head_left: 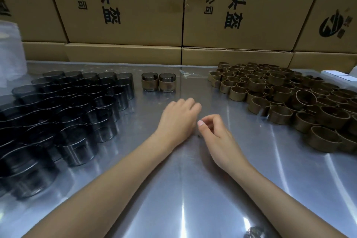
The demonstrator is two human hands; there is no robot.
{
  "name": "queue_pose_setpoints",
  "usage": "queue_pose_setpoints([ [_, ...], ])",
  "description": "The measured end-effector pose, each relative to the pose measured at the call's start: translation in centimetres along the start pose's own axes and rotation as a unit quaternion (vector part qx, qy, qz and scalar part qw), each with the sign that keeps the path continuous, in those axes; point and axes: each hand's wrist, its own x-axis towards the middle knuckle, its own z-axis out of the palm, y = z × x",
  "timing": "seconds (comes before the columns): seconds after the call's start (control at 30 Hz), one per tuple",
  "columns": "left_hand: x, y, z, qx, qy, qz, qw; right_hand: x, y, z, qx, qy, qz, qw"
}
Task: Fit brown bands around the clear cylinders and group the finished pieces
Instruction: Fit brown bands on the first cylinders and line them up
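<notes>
Several clear, smoky cylinders [77, 102] stand packed together on the left of the metal table [183, 189]. A heap of brown bands [289, 98] covers the right side. Two banded cylinders [158, 82] stand side by side at the back centre. My left hand [177, 120] rests on the table in the middle with its fingers curled under, holding nothing that I can see. My right hand [214, 133] lies just beside it, fingers loosely curled, thumb tip near the left hand, with nothing in it. Both hands are apart from the cylinders and the bands.
Stacked cardboard boxes [125, 9] form a wall along the table's back edge. A white translucent stack [10, 54] stands at the far left. A small scrap of clear film [188, 73] lies behind the centre. White items [340, 75] sit at the far right.
</notes>
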Motion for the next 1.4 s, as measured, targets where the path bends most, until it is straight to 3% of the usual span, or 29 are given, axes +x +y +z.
queue_pose_setpoints([
  [0.07,-2.7,1.3,-2.4,0.068,-0.038,0.017,0.997,0.1,0.0,0.1,0.005,0.001,-0.004,1.000],
  [0.17,-6.1,2.5,-5.5,0.151,-0.101,-0.050,0.982,0.1,-0.1,0.2,0.008,0.004,0.000,1.000],
  [0.43,-9.4,-1.1,-7.8,0.134,-0.111,-0.302,0.937,0.2,0.0,0.2,0.029,0.014,-0.010,0.999],
  [0.6,-9.9,-2.8,-8.0,0.119,-0.123,-0.347,0.922,0.3,0.2,0.3,0.051,0.020,-0.022,0.998],
  [0.73,-9.6,-1.8,-7.9,0.119,-0.129,-0.314,0.933,0.5,0.4,0.4,0.051,0.017,-0.027,0.998],
  [0.83,-9.4,0.4,-7.4,0.098,-0.120,-0.244,0.957,0.6,0.6,0.4,0.049,0.017,-0.033,0.998],
  [1.03,-8.4,5.4,-6.6,-0.015,0.025,-0.055,0.998,1.0,1.0,0.0,0.032,-0.030,-0.047,0.998],
  [1.13,-7.6,6.3,-5.5,-0.049,0.066,0.028,0.996,1.3,0.7,-1.2,-0.017,-0.117,-0.098,0.988],
  [1.27,-5.7,5.4,-4.7,-0.143,0.096,0.041,0.984,1.5,-0.3,-2.9,-0.059,-0.252,-0.110,0.960],
  [1.33,-5.1,5.1,-4.5,-0.183,0.109,0.028,0.977,1.3,-0.3,-3.0,-0.018,-0.264,-0.108,0.958],
  [1.4,-4.9,5.2,-4.1,-0.209,0.125,0.033,0.969,0.8,-0.4,-2.5,-0.024,-0.219,-0.158,0.962],
])
